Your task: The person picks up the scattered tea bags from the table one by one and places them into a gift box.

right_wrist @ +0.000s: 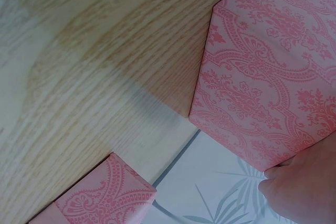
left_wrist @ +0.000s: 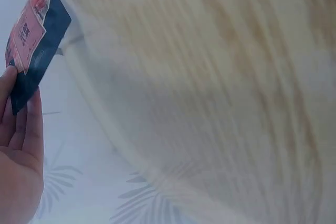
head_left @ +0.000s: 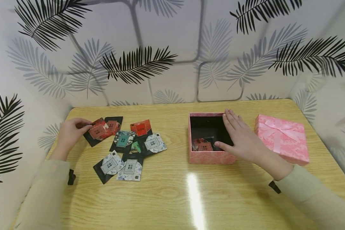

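— What's nearest on the table (head_left: 172,191)?

— White-patterned sachets (head_left: 120,165) lie toward the near left. Farther back, the left hand (head_left: 70,132) pinches a red sachet (head_left: 99,131) near the left edge.

— And the other hand?

— The right hand (head_left: 241,137) rests flat, fingers straight, on the right rim of the open pink box (head_left: 208,156), mid-table; a sachet lies inside. The bowed lid (head_left: 283,139) sits just beside it, toward the right edge.

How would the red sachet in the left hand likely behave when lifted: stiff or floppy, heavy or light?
The red sachet looks flat and thin, so probably light and slightly bendy. The left hand pinches it by one edge without visible sag, which suggests some stiffness. Its glossy face may be slippery.
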Available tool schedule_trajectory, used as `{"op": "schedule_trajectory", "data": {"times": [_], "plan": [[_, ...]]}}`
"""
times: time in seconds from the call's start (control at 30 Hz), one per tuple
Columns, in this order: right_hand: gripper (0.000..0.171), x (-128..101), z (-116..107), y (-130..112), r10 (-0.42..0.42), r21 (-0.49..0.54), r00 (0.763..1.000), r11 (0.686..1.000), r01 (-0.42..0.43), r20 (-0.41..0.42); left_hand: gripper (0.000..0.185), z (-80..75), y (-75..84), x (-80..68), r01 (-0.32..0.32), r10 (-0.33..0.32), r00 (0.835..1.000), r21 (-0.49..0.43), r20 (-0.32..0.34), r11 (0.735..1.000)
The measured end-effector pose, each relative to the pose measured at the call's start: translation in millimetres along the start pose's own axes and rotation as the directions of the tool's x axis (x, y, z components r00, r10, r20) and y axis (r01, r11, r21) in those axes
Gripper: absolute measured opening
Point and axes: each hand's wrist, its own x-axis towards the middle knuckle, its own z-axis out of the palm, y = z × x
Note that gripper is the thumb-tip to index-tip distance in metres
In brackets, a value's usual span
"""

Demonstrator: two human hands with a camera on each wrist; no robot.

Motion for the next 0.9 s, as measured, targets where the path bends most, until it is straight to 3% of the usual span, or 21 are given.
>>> {"op": "schedule_trajectory", "data": {"times": [0.27,0.6,0.9], "plan": [[0.107,0,0,0,-0.003,-0.003,1.0,1.0,0.003,-0.006,0.017,-6.7,13.2,-2.0,-0.033,0.032,0.998,-0.01,-0.047,0.999],[0.106,1,0,-1,0.0,-0.003,1.0,1.0,0.0,-0.009,0.023,-10.7,44.5,-2.0,0.041,-0.047,0.995,-0.065,-0.093,0.997],[0.106,0,2,-1,-0.002,0.002,1.0,1.0,0.002,-0.014,0.024,-4.5,79.1,2.5,0.075,-0.088,0.991,-0.128,-0.102,0.989]]}}
